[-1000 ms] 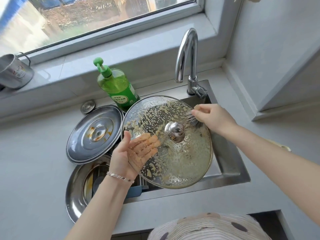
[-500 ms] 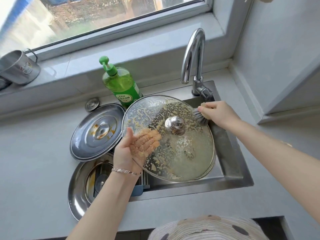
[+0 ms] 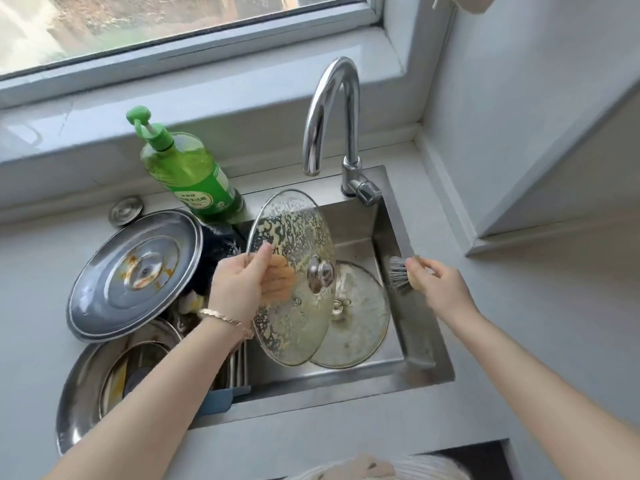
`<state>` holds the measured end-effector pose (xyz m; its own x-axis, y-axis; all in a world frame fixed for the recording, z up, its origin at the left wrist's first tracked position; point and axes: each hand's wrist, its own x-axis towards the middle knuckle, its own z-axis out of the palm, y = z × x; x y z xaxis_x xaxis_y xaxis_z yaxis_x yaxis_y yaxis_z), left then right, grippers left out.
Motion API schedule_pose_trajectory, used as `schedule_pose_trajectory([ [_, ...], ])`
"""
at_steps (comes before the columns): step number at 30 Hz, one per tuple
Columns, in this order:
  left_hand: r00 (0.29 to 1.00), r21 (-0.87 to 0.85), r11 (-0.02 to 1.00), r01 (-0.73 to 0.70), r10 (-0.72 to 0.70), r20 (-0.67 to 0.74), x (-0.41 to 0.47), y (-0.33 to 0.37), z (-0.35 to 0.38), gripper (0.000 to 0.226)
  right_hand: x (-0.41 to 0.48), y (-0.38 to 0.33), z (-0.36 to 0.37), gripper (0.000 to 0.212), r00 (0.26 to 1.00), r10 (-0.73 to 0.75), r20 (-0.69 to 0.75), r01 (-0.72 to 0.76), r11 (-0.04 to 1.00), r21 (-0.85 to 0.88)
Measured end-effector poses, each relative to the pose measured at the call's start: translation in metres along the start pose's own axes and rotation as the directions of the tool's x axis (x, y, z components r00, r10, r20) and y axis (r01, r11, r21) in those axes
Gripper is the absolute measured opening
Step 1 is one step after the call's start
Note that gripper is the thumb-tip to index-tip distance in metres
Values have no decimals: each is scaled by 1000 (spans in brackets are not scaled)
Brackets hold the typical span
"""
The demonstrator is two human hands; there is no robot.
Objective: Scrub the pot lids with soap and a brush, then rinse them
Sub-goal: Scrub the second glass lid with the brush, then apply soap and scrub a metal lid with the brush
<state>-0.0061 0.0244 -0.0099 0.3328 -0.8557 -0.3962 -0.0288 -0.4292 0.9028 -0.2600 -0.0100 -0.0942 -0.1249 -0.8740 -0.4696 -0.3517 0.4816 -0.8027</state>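
Observation:
My left hand [image 3: 242, 285] grips the left rim of a soapy glass lid [image 3: 294, 244] with a metal knob, holding it tilted steeply over the sink [image 3: 426, 372]. A second glass lid [image 3: 360, 327] lies flat in the basin underneath. My right hand [image 3: 440, 285] holds a grey-bristled brush [image 3: 398, 275] to the right of the tilted lid, apart from it. Left of the sink, a stained steel lid [image 3: 135, 271] rests tilted on a pile of dishes, and a large steel lid or pan [image 3: 79, 389] lies below it.
A green soap pump bottle [image 3: 194, 178] stands behind the sink's left corner. The chrome faucet [image 3: 332, 112] arches over the basin, with no water running. A small round metal cap [image 3: 126, 210] lies on the counter. A window sill runs along the back and a wall stands at right.
The glass lid has swung from nearly flat to steeply tilted, uncovering a second lid in the basin. My right hand has pulled the brush off the lid, out to the right.

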Motion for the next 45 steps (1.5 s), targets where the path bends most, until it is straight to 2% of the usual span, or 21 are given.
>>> schedule_pose_trajectory([
  [4, 991, 347, 929, -126, 107, 75, 29, -9, 38, 37, 11, 11, -7, 42, 998, 54, 36, -53, 998, -43],
  [5, 983, 496, 849, -181, 137, 124, 38, -15, 46, 42, 12, 13, -7, 41, 997, 54, 51, -51, 997, -66],
  [7, 956, 773, 563, -292, 150, 252, 53, -29, 64, 46, 16, 15, -6, 39, 996, 50, 73, -42, 994, -105],
  [8, 941, 841, 422, -338, 134, 311, 59, -39, 71, 44, 19, 16, -6, 38, 996, 46, 83, -37, 992, -117],
  [10, 911, 893, 182, -412, 89, 402, 71, -61, 84, 40, 25, 19, -4, 36, 994, 39, 101, -27, 992, -122],
  [12, 878, 879, -13, -477, 24, 477, 82, -79, 92, 36, 33, 21, -4, 32, 993, 40, 108, -27, 993, -112],
  [14, 854, 850, -89, -520, -57, 516, 91, -89, 94, 30, 39, 21, -4, 33, 993, 33, 117, -23, 996, -90],
  [15, 843, 837, -104, -538, -77, 532, 95, -96, 95, 26, 42, 21, -4, 34, 992, 30, 126, -19, 996, -86],
  [17, 768, 768, -119, -630, 56, 638, 99, -108, 92, 11, 48, 19, -2, 34, 990, 19, 140, -7, 996, -85],
  [18, 748, 749, -112, -653, 63, 661, 100, -111, 91, 5, 50, 19, -1, 33, 989, 12, 146, 0, 997, -82],
  [21, 728, 727, -75, -683, 20, 685, 111, -137, 88, 22, 57, 18, 6, 30, 987, 0, 158, 13, 997, -81],
  [22, 716, 712, -115, -692, 11, 698, 112, -149, 89, 28, 58, 18, 8, 30, 987, -2, 160, 16, 996, -87],
  [25, 676, 647, -209, -733, -122, 727, 113, -165, 93, 19, 62, 20, 14, 36, 986, 16, 168, -1, 996, -89],
  [27, 643, 615, -195, -764, -153, 751, 112, -177, 95, 27, 63, 21, 16, 40, 983, 36, 178, -24, 997, -70],
  [29, 616, 586, -219, -780, -104, 781, 108, -182, 96, 33, 65, 22, 19, 41, 982, 47, 184, -34, 997, -72],
  [31, 640, 622, -152, -768, -198, 742, 105, -188, 96, 46, 66, 23, 23, 39, 979, 56, 194, -41, 996, -80],
  [33, 671, 657, -157, -737, -288, 684, 105, -192, 96, 52, 67, 27, 28, 40, 976, 62, 208, -47, 996, -76],
  [39, 728, 733, -91, -674, -253, 637, 110, -199, 111, 70, 60, 35, 43, 33, 966, 113, 232, -106, 994, -40],
  [41, 757, 774, -38, -632, -244, 606, 106, -187, 107, 73, 56, 34, 45, 35, 965, 129, 230, -123, 992, -39],
  [43, 788, 813, 67, -579, -211, 578, 100, -164, 95, 68, 51, 26, 48, 36, 963, 137, 232, -131, 990, -42],
  [45, 823, 833, 124, -539, -131, 552, 95, -136, 73, 56, 45, 10, 52, 34, 958, 146, 248, -142, 989, -35],
])
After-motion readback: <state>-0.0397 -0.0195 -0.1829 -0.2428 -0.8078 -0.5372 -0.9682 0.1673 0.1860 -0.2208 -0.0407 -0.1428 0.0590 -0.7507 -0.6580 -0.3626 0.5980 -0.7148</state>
